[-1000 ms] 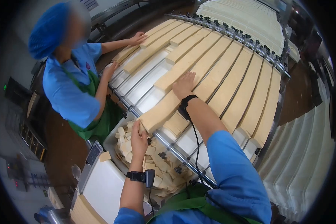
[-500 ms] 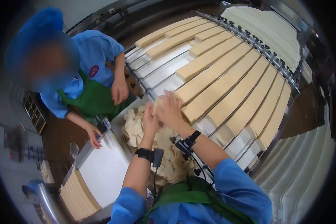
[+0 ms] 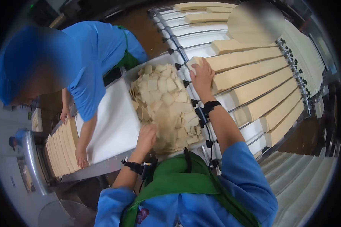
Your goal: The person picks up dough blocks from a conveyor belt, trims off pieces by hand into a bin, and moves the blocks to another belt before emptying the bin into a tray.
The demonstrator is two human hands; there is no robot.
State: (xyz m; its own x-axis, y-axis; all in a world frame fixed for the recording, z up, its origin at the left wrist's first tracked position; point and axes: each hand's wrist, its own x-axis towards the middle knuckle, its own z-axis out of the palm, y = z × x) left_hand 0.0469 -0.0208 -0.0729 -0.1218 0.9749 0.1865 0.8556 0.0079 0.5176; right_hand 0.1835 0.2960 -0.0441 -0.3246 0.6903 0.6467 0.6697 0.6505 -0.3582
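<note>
My right hand (image 3: 202,77) is wrapped round the near end of a long pale strip (image 3: 238,60) on the railed rack, beside the bin. Over the lower left part of the bin (image 3: 129,73) is my left hand (image 3: 147,137), its fingers smeared by motion. Just right of it, a blurred pale patch lies over the heap of flat, squarish pale pieces (image 3: 168,89); whether my left hand touches any piece cannot be made out.
A co-worker in blue (image 3: 91,49) leans in at the left, hands at a row of upright pale strips (image 3: 64,145). A white board (image 3: 111,117) adjoins the bin. Metal rails (image 3: 178,45) with black knobs edge the rack. Pale ridged sheets (image 3: 303,185) stand lower right.
My hands were together at the rack's edge; my left has moved down over the bin and my right stays at a strip end. The view has turned. The co-worker has bent towards the upright strips.
</note>
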